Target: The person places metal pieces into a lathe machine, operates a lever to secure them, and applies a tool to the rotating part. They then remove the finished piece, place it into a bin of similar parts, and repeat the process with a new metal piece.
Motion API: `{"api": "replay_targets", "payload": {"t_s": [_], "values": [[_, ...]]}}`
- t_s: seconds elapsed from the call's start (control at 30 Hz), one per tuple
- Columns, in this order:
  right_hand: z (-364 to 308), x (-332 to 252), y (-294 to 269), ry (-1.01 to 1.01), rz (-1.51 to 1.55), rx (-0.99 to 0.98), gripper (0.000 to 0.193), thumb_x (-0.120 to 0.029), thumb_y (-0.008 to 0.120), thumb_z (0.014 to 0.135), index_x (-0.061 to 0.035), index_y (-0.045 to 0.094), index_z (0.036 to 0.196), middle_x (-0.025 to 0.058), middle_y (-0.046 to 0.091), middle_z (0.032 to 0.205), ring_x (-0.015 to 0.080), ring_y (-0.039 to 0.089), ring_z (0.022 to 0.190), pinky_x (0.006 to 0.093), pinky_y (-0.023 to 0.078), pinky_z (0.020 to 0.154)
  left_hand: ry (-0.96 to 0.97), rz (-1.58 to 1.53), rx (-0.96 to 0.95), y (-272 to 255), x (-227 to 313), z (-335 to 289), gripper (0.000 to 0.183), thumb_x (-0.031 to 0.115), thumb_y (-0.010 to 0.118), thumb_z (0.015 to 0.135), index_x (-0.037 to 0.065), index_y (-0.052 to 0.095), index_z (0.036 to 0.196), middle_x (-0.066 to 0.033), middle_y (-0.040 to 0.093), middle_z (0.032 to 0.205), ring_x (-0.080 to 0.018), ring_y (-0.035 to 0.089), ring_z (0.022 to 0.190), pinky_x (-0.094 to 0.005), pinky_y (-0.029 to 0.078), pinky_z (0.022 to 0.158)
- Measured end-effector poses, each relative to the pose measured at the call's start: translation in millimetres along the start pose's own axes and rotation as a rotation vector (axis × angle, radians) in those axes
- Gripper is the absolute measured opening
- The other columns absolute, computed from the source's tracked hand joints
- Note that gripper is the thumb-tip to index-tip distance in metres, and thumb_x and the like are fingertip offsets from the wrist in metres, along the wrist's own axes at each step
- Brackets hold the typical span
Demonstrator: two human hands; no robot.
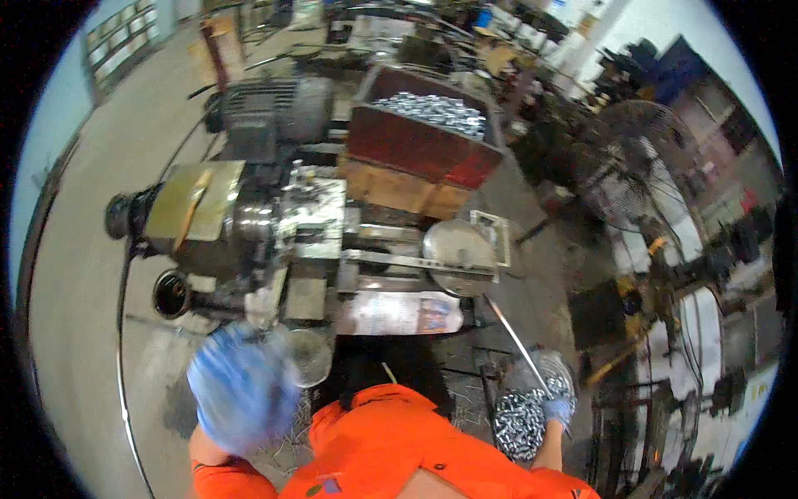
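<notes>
My left hand (241, 389), in a blue glove, is raised at the lower left and smeared by motion, so its fingers do not show clearly. Beside it is a round, pale dish (306, 358) below the machine. At the lower right, my blue-gloved right hand (559, 409) is closed around a long, thin metal rod (517, 339), over a round basin (555, 363). Many small, shiny metal pieces (519, 424) lie in the basin, right by that hand. The rod slants up and left from the hand toward the machine.
A machine (316, 218) with a motor (278, 108) stands before me. Behind its right part, a dark red bin (416, 148) holds more metal pieces. A round plate (457, 254) and a printed sheet (399, 313) are nearer. A large fan (636, 162) stands right.
</notes>
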State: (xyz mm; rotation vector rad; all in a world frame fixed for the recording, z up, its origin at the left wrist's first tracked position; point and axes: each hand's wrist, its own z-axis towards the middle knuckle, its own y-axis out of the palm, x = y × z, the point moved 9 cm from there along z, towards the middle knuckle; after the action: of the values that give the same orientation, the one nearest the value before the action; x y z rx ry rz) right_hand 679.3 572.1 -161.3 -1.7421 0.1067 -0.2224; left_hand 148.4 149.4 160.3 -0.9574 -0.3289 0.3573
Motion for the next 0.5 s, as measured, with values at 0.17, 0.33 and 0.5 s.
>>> {"api": "replay_targets", "payload": {"t_s": [0.17,0.33,0.5], "values": [[20.7,7.0,20.6,-0.085,-0.072,0.106,0.030,-0.021,0.060,0.065,0.0024,0.065,0.083,0.0262,0.061,0.091,0.0368,0.060,0.090,0.0418,0.048,0.077,-0.846,0.154,0.049,44.1,-184.9,-162.2,0.022,0.023,0.058,0.083,0.005,0.065,0.094,-0.0146,0.061,0.069,-0.0291,0.058,0.064,-0.0392,0.044,0.060],[3.6,-12.3,2.9,-0.129,-0.085,0.071,0.028,-0.020,0.059,0.066,0.0017,0.065,0.083,0.0259,0.061,0.090,0.0373,0.060,0.089,0.0419,0.048,0.077,-1.214,0.201,0.015,91.3,-277.9,-311.6,0.039,0.040,0.047,0.088,0.006,0.067,0.088,-0.0166,0.063,0.071,-0.0303,0.060,0.062,-0.0408,0.046,0.062],[5.1,-8.3,3.2,-0.147,-0.073,0.139,0.035,-0.026,0.059,0.070,0.0026,0.064,0.089,0.0260,0.061,0.094,0.0383,0.059,0.091,0.0424,0.047,0.079,-1.368,-0.257,0.214,143.8,-316.5,-309.5,0.063,0.055,0.044,0.086,-0.004,0.058,0.066,-0.0132,0.055,0.050,-0.0227,0.055,0.043,-0.0360,0.044,0.046]]}}
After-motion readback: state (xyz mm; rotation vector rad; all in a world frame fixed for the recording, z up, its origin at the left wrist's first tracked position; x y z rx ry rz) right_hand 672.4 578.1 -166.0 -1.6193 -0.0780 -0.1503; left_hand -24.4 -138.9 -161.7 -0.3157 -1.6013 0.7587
